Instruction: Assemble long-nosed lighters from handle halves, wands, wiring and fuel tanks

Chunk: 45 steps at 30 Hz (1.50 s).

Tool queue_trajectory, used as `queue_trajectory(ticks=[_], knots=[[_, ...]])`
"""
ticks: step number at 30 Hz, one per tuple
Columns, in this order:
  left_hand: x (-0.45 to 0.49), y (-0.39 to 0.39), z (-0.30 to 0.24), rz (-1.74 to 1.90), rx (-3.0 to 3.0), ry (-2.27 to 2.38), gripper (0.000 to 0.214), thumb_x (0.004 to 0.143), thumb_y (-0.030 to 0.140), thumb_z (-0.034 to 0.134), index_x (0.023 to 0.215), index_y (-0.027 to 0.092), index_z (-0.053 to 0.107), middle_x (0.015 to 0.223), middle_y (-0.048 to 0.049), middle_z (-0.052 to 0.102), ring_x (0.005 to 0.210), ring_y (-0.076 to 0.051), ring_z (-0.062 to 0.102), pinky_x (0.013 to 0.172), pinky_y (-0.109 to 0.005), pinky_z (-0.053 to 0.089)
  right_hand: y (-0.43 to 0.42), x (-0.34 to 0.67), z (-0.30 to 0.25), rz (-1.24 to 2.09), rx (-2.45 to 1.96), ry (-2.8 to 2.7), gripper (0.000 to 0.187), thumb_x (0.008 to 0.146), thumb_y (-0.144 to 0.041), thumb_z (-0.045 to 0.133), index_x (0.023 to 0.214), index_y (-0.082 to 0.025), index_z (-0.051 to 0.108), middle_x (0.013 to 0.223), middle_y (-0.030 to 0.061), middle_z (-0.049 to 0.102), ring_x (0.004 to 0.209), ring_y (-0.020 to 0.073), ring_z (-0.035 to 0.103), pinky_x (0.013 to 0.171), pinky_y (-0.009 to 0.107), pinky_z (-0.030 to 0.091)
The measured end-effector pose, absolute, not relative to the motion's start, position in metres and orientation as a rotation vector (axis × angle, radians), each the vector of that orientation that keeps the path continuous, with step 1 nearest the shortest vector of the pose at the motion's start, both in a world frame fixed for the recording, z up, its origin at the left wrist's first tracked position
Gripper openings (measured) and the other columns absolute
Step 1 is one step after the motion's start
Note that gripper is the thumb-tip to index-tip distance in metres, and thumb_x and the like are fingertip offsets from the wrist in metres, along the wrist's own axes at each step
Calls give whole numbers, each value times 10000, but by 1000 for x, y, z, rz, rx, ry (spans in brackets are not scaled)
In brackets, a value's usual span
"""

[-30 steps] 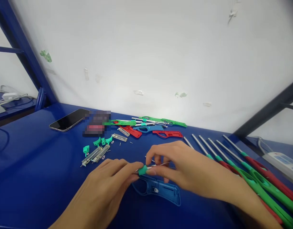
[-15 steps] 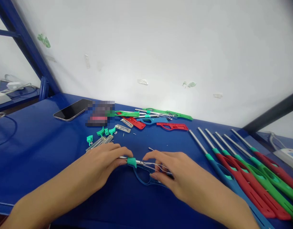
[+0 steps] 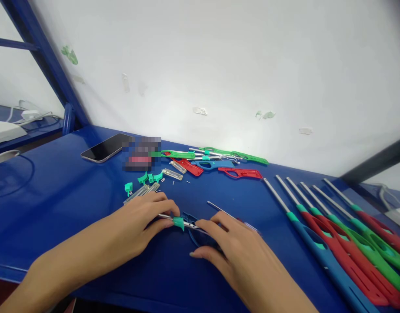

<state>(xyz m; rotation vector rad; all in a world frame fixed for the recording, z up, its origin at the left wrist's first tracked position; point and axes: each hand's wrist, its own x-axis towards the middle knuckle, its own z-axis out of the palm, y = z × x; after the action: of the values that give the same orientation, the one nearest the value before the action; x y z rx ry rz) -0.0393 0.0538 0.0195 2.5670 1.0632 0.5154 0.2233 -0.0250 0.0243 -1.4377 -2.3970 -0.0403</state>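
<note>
Assembly of the blue plastic handle shell (image 3: 196, 234) looked barely begun, by my judgement. It lay flat on the table near the front edge, between the two hands. A thin metal tube (image 3: 164, 216) carrying a teal plastic collar (image 3: 178, 223) sat at its nose end and looked not yet seated.

The left hand (image 3: 138, 224) pinched the tube between thumb and forefinger just behind the collar. The right hand (image 3: 235, 256) curled over the shell and hid most of it. Whether it gripped the shell or only pressed it down could not be told.

A loose thin steel rod (image 3: 219, 208) lay just beyond the right hand. Small teal plastic clips (image 3: 150, 177) and clear metal-capped cartridges (image 3: 139, 192) lay near the left hand, unused. Farther back sat a heap of red, green and blue empty handle shells (image 3: 216, 161), so much seemed left to do. A row of finished long-nosed lighters (image 3: 330, 248) lay at the right. A dark smartphone (image 3: 105, 148) rested far left on the glossy blue table (image 3: 56, 208).
</note>
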Motion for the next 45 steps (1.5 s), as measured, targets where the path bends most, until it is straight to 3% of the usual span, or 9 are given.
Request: queue_trajectory(ticks=[4, 8, 12, 15, 22, 26, 32, 37, 45], knots=[[-34, 54, 24, 390, 2441, 1093, 209, 1082, 513, 665, 1184, 361, 765, 1273, 17, 744, 1175, -211, 714, 970, -298, 567, -30, 229, 19, -27, -1392, -2400, 329, 889, -304, 920, 1185, -292, 778, 1036, 20, 801, 875, 261, 826, 698, 378, 692], [-27, 52, 24, 393, 2380, 1013, 175, 1076, 456, 681, 1041, 312, 774, 1169, 5, 742, 1094, -203, 718, 924, -276, 565, -35, 243, 12, 64, -1357, -2372, 103, 1049, -287, 721, 1132, -294, 781, 1015, 28, 802, 848, 236, 806, 720, 360, 680], [-26, 54, 22, 389, 2358, 1006, 178, 1087, 407, 658, 988, 295, 755, 1094, 9, 742, 1012, -199, 719, 886, -269, 562, -41, 252, 4, 231, -1355, -2257, 274, 1146, -408, 526, 1151, -311, 782, 1010, 35, 799, 872, 216, 801, 809, 354, 673], [-27, 56, 21, 375, 2356, 1032, 154, 1095, 345, 631, 1016, 297, 754, 1090, 22, 759, 1022, -195, 723, 870, -261, 558, -45, 252, 1, 267, -1352, -2166, 262, 1141, -419, 544, 1189, -310, 777, 1015, 31, 797, 868, 209, 792, 877, 375, 669], [-28, 55, 23, 393, 2415, 981, 294, 1145, 279, 510, 1271, 396, 748, 1295, 50, 752, 1191, -171, 717, 1041, -264, 540, -48, 252, -1, 265, -1380, -2108, 228, 1112, -341, 612, 1284, -307, 758, 1036, 38, 803, 910, 226, 794, 911, 393, 678], [-23, 52, 27, 404, 2433, 992, 294, 1149, 308, 514, 1241, 408, 775, 1299, 47, 736, 1221, -180, 713, 1090, -295, 525, -52, 252, -1, 208, -1375, -2064, 288, 1104, -336, 636, 1385, -338, 697, 1119, 33, 806, 956, 218, 795, 915, 370, 678], [-18, 53, 27, 359, 2413, 1013, 264, 1151, 444, 527, 1229, 408, 777, 1292, 29, 719, 1224, -217, 692, 1105, -349, 517, -52, 251, 3, 136, -1312, -2083, 197, 1121, -286, 611, 1258, -293, 753, 1088, 18, 809, 961, 180, 802, 947, 327, 663], [-18, 53, 26, 333, 2376, 985, 254, 1158, 436, 510, 1206, 434, 759, 1295, 55, 705, 1236, -201, 669, 1113, -330, 495, -50, 252, 4, 71, -1259, -2083, 229, 1108, -172, 610, 1244, -250, 777, 1060, 5, 808, 927, 136, 793, 927, 256, 646], [-13, 48, 32, 437, 2360, 960, 242, 1159, 452, 504, 1171, 404, 741, 1277, 73, 716, 1196, -185, 682, 1088, -301, 483, -53, 254, 2, -5, -1240, -2020, 271, 1073, -105, 636, 1236, -241, 805, 1058, 12, 804, 911, 131, 781, 907, 243, 633]])
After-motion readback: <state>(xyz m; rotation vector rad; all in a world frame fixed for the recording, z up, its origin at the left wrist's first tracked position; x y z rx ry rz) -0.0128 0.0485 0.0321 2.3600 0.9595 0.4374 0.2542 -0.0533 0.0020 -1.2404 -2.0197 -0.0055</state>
